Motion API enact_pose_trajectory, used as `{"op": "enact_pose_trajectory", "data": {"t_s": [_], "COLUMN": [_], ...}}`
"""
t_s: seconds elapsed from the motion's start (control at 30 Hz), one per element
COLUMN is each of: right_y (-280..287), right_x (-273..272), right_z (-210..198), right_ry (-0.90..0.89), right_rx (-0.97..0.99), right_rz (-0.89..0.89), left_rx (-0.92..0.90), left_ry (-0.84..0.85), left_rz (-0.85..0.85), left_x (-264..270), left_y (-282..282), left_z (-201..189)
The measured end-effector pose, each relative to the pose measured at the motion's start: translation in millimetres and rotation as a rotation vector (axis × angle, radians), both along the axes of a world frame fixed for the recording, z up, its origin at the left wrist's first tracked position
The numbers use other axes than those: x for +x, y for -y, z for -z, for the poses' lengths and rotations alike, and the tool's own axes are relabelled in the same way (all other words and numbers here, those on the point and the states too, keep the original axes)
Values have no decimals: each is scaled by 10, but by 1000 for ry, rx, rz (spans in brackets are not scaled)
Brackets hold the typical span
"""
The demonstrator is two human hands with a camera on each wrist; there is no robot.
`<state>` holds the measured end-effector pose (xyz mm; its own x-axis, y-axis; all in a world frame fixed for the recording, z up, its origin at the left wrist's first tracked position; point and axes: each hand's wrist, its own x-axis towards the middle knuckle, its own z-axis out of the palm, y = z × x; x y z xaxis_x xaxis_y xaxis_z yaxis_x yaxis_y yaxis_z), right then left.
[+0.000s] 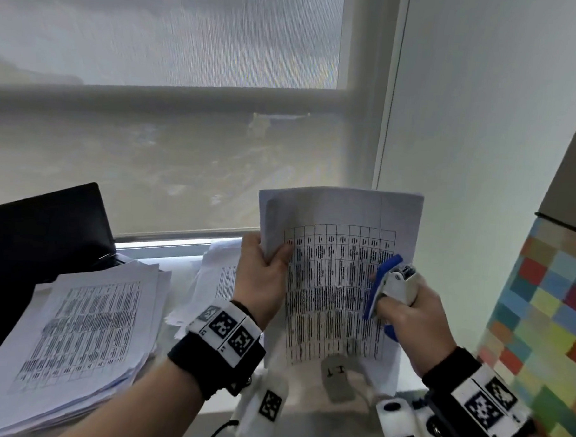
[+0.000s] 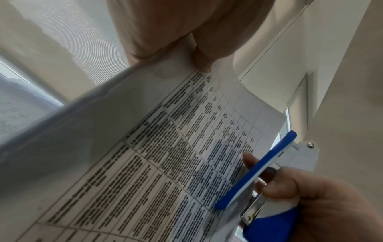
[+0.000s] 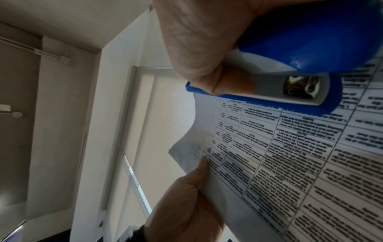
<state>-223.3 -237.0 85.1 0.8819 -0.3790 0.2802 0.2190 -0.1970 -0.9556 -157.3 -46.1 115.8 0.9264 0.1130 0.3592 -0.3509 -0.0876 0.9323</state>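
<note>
Printed sheets (image 1: pixel 338 247), a thin set w/ a table of text, are held upright in the air over the right part of the desk (image 1: pixel 304 420), near its back edge by the window. L hand (image 1: pixel 264 276) pinches their left edge: thumb on the front, fingers behind & out of sight. Stapler (image 1: pixel 391 284), blue & grey-white, sits at the sheets' right edge approx mid-height, mouth open, w/ one blue arm over the print. R hand (image 1: pixel 411 319) grips it, fingers curled round the body, thumb on the grey base. Can't tell if the paper edge is inside the mouth.

Hand & stapler cover part of the print, and the sheets hide the desk behind them. Just below lies a small grey tag (image 1: pixel 337 375).

Desk's left part: thick paper stack (image 1: pixel 87 335), partly over a black laptop-like thing (image 1: pixel 41 234) toward the back-left corner. A looser pile (image 1: pixel 216 274) sits at the back edge, btwn stack & held sheets. Roller blind (image 1: pixel 158 130) hangs behind, w/ a coloured checked panel (image 1: pixel 546 312) at the right.
</note>
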Motion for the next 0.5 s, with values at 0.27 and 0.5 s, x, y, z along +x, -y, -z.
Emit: {"op": "enact_pose_trajectory", "data": {"t_s": [0.27,0.5], "right_y": [-30,141], "right_x": [3,122], "right_z": [-10,-270], "right_ry": [-9,90], "right_rx": [3,8], "right_rz": [-10,41], "left_rx": [-18,-45], "left_ry": [-15,-4], "left_rz": [16,43], "left_x": [7,35], "left_y": [-14,-26], "left_z": [28,57]}}
